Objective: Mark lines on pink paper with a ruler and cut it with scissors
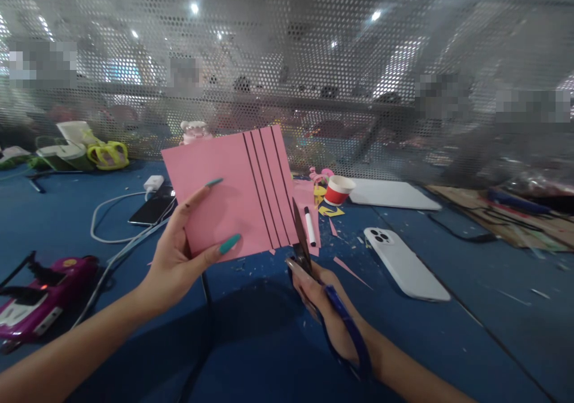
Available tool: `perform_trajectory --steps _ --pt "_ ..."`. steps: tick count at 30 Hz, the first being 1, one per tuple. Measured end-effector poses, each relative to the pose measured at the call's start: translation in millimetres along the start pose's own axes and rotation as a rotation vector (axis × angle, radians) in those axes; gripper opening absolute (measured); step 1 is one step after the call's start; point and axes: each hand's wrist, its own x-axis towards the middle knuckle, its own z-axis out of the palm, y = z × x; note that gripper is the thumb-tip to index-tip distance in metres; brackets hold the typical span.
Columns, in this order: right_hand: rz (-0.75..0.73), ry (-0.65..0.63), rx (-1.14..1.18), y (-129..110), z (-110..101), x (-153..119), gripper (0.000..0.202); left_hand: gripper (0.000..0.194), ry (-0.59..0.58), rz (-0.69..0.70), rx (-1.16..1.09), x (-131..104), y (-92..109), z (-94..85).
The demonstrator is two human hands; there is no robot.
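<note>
My left hand [182, 247] grips a pink sheet of paper [219, 200] by its lower left side, thumb in front. Several dark parallel lines run down the sheet near its right edge. In my right hand [320, 292] is a pair of scissors [347, 325] with blue handles and dark blades. The blades point up beside the sheet's lower right corner; whether they touch the paper I cannot tell. Behind the scissors, a white marker with a black cap [310, 226] lies on more pink paper [305, 194].
On the blue table [251, 343] lie a white phone [406, 265], a red-and-white paper cup [339, 190], a white flat panel [392, 194] and pink scraps [352, 271]. To the left are a black phone [152, 205], a cable and a purple device [49, 295]. Perforated metal [287, 50] stands behind.
</note>
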Motion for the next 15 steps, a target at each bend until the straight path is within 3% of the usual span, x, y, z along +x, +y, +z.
perform_trajectory --steps 15 --pt "-0.057 0.017 -0.026 -2.4 0.2 3.7 0.043 0.066 -0.003 -0.004 -0.027 -0.9 -0.1 2.4"
